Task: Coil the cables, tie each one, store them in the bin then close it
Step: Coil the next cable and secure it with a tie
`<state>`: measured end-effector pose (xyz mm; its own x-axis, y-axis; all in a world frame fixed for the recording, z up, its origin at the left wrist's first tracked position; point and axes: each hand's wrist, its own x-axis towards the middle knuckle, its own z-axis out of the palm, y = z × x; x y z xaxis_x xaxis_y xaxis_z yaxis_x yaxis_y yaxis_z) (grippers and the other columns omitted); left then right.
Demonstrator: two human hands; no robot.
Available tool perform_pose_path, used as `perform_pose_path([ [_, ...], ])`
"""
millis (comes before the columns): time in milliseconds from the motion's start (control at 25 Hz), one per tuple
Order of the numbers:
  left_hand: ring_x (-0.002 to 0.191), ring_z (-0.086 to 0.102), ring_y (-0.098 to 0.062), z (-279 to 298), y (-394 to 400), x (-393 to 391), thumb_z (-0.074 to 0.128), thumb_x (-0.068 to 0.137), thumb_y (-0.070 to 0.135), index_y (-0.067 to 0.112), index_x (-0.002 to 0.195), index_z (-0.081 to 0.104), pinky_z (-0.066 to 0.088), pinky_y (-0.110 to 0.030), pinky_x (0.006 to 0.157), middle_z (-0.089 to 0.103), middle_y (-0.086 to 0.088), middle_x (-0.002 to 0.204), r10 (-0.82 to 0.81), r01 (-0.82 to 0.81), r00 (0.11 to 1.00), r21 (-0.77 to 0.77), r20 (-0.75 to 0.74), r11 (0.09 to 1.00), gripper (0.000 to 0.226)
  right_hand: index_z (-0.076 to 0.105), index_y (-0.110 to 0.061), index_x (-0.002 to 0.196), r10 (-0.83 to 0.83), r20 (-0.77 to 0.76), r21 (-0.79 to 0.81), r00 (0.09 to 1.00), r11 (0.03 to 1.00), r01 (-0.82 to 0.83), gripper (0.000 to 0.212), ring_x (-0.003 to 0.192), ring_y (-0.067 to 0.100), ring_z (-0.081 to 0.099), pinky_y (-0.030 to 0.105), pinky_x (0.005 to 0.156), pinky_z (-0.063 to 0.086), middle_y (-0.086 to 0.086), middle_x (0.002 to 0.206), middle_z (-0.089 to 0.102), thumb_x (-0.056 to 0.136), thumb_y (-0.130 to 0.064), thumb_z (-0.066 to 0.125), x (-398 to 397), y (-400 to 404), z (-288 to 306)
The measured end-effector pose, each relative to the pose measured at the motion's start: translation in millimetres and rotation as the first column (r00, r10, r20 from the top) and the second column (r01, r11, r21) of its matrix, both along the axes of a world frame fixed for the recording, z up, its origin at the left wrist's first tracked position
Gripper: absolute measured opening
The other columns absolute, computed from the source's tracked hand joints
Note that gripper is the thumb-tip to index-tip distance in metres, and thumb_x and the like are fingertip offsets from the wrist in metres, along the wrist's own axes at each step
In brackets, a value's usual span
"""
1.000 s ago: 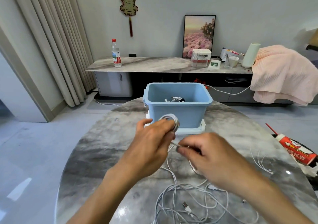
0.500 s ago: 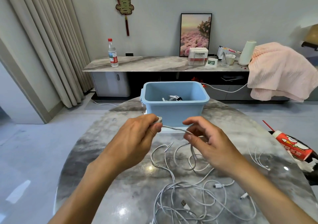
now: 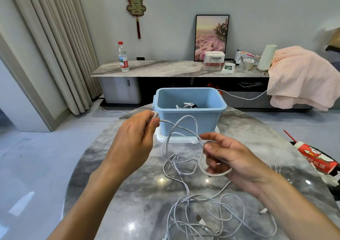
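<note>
**White cable stretched between two hands**

A white cable (image 3: 181,127) is looping in the air before one blue bin (image 3: 189,110), which is standing open on its white lid (image 3: 187,140). The left hand (image 3: 136,140) is pinching one end, raised beside the bin; the right hand (image 3: 226,158) is curling loosely round a loop lower down. More cables (image 3: 211,212) are lying tangled on the desk (image 3: 117,166); their number cannot be told.
</note>
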<state>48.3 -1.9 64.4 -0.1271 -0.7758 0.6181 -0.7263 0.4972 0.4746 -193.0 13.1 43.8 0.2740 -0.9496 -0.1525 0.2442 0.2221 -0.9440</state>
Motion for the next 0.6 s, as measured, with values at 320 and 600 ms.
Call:
perform_pose_path([
  [320, 0.066, 0.046, -0.008, -1.9, 7.6, -20.9, 0.047, 0.1, 0.024, 0.008, 0.079, 0.05, 0.033, -0.015, 0.059, 0.048, 0.007, 0.067, -0.215, 0.214, 0.976, 0.029, 0.028, 0.976, 0.027, 0.07, -0.034, 0.106, -0.113, -0.451, -0.427, 0.885, 0.898, -0.103, 0.034, 0.089, 0.01, 0.064, 0.026, 0.078, 0.052, -0.007, 0.105, 0.069, 0.08, -0.014, 0.079, -5.9, 2.2, 16.0],
  [600, 0.064, 0.036, -0.009, -10.3, -0.8, -13.2, 0.048, 0.099, 0.022, 0.01, 0.083, 0.051, 0.029, -0.022, 0.06, 0.043, 0.012, 0.07, -0.084, 0.087, 0.992, -0.035, 0.092, 0.996, 0.02, 0.056, -0.016, 0.082, -0.267, -0.024, -0.41, 0.963, 0.881, 0.234, 0.016, 0.067, 0.01, 0.052, 0.021, 0.062, 0.044, -0.006, 0.074, 0.061, 0.082, -0.021, 0.07, -7.6, 2.0, 21.9],
])
